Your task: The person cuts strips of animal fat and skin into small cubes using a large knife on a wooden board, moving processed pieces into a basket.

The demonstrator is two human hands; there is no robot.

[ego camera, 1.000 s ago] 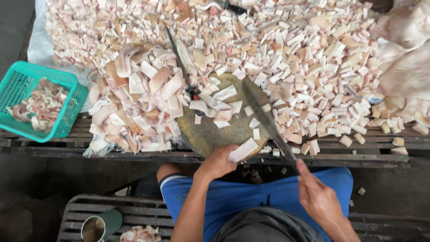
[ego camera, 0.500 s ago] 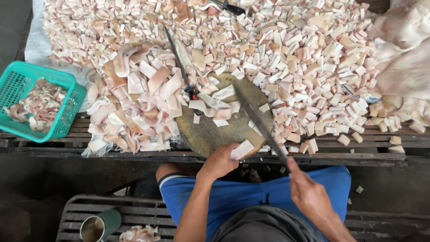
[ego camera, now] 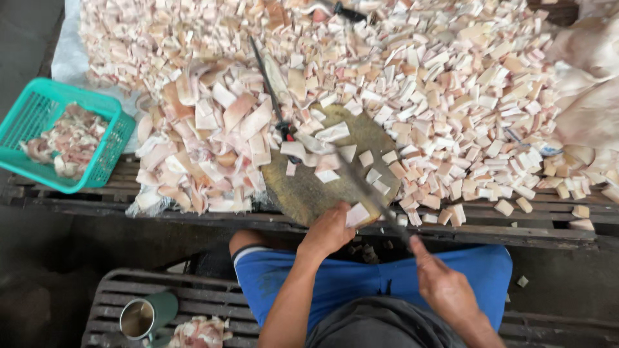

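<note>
Wooden block: round chopping block [ego camera: 309, 193], worn and stained, sits on the slatted bench [ego camera: 529, 232] right in front of the person's knees
Left hand: left hand [ego camera: 329, 232] is curled around a pale chunk of pork fat [ego camera: 356, 214], pinning it at the near edge of the block
Right hand: right hand [ego camera: 445, 287] is closed on the handle of a long knife [ego camera: 367, 190], blade angled up and left across the block, a bit blurred
On the block: a few loose cut squares lying around the blade
Spare knife: second knife [ego camera: 271, 90] lies just past the block, on the pile
Pile: huge heap of cut fat cubes [ego camera: 451, 84] behind and to the right, bigger uncut slabs [ego camera: 213, 142] to the left
Basket: teal plastic basket [ego camera: 39, 116] at far left, holding scraps
Down low: metal mug [ego camera: 138, 317] on a lower bench
</note>
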